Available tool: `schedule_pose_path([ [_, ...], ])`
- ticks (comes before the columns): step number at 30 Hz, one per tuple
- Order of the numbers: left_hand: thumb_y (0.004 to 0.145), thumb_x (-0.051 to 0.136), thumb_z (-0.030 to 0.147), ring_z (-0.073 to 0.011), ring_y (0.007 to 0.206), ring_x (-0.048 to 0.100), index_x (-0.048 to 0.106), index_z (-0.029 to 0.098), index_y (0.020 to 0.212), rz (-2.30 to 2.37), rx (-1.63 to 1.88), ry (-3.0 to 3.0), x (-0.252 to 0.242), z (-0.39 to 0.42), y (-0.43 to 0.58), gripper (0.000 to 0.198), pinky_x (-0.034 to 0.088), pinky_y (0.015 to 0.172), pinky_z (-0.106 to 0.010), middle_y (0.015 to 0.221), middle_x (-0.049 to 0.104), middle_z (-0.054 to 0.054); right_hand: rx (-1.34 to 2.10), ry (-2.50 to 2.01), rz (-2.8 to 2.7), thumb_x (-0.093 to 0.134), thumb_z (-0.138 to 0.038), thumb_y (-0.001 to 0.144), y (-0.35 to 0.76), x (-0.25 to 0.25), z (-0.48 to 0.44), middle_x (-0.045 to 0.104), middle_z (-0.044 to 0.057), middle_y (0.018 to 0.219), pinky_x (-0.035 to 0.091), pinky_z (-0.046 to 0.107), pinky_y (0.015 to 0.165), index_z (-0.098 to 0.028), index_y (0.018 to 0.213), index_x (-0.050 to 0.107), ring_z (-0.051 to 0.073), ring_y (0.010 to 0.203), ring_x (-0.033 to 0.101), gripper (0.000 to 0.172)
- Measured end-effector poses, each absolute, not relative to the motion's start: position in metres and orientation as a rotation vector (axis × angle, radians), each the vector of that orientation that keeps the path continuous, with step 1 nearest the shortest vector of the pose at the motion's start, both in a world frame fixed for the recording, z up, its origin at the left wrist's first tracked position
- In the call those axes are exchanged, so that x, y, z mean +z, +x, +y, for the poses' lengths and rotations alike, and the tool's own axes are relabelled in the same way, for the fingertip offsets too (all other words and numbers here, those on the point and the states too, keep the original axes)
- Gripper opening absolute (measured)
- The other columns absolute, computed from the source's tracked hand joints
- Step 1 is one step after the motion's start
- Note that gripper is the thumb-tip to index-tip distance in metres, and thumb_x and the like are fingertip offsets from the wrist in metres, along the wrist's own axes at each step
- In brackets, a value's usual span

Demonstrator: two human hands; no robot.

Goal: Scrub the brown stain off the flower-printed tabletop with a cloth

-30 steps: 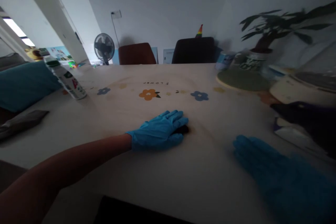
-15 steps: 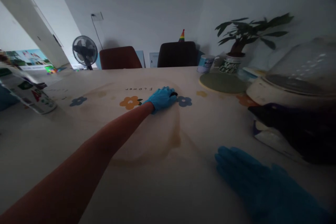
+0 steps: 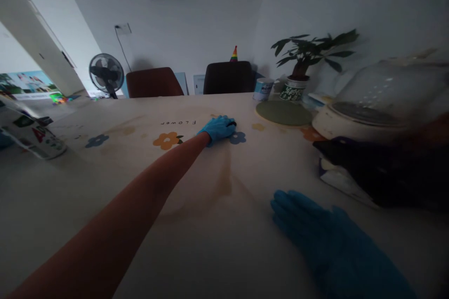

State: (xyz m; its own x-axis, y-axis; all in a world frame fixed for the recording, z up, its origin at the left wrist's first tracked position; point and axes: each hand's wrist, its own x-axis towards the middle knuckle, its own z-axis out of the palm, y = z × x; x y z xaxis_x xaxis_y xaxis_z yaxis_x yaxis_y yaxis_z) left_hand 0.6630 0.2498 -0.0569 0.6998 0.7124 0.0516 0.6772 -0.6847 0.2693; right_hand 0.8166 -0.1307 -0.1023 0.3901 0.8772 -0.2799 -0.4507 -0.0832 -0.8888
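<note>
My left hand point(image 3: 218, 129), in a blue glove, is stretched far across a pale tablecloth point(image 3: 196, 254) printed with flowers. Its fingers are bent over a small black thing point(image 3: 231, 124), mostly hidden under the glove. Just beside it is a printed blue flower point(image 3: 238, 138); an orange one point(image 3: 166, 140) lies to its left. A brownish smear point(image 3: 223, 182) marks the cloth nearer to me. At the lower right my right hand point(image 3: 326, 233), gloved in blue too, is open with its fingers straight and holds nothing.
A printed canister point(image 3: 40, 140) stands at the left. On the right are a green round mat point(image 3: 284, 113), a blue-white can point(image 3: 263, 89), a potted plant point(image 3: 294, 88), a clear-domed white container point(image 3: 351, 126) and a black bag-like item point(image 3: 365, 163). Chairs point(image 3: 154, 82) stand beyond the table.
My left hand has slid slightly right over the cloth, closer to the blue flower. The camera view has turned a little, shifting the table leftward. My right hand remains open.
</note>
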Motion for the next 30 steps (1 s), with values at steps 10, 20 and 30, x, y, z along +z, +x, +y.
schedule_pose_path([
  [10,0.118,0.043,0.045,-0.0303,0.176,0.034,0.054,0.022,0.176,0.652,0.166,2.747,-0.061,0.15,0.604,0.063,0.021,0.149,-0.047,0.191,0.035,-0.009,1.171,-0.94,-0.287,0.049,-0.048,0.116,0.792,-0.092,-0.114,0.081,0.012,0.145,0.063,0.053,0.118,-0.026,0.128,0.086,0.033,0.144,0.073,0.045],
  [20,0.115,0.054,0.053,-0.0287,0.181,0.025,0.051,0.04,0.18,0.33,0.11,2.621,-0.057,0.061,0.539,0.066,0.019,0.15,-0.052,0.193,0.028,0.002,1.147,-0.932,-0.192,0.035,-0.034,0.118,0.792,-0.075,-0.115,0.08,0.017,0.146,0.07,0.048,0.109,-0.019,0.131,0.083,0.03,0.133,0.08,0.052],
  [30,0.119,0.047,0.053,-0.0307,0.178,0.033,0.061,0.036,0.173,0.284,0.09,2.709,-0.057,0.062,0.575,0.059,0.023,0.15,-0.054,0.191,0.033,-0.002,1.114,-1.037,-0.434,0.057,-0.057,0.111,0.803,-0.107,-0.116,0.083,0.007,0.142,0.066,0.053,0.118,-0.033,0.126,0.086,0.035,0.148,0.07,0.041],
])
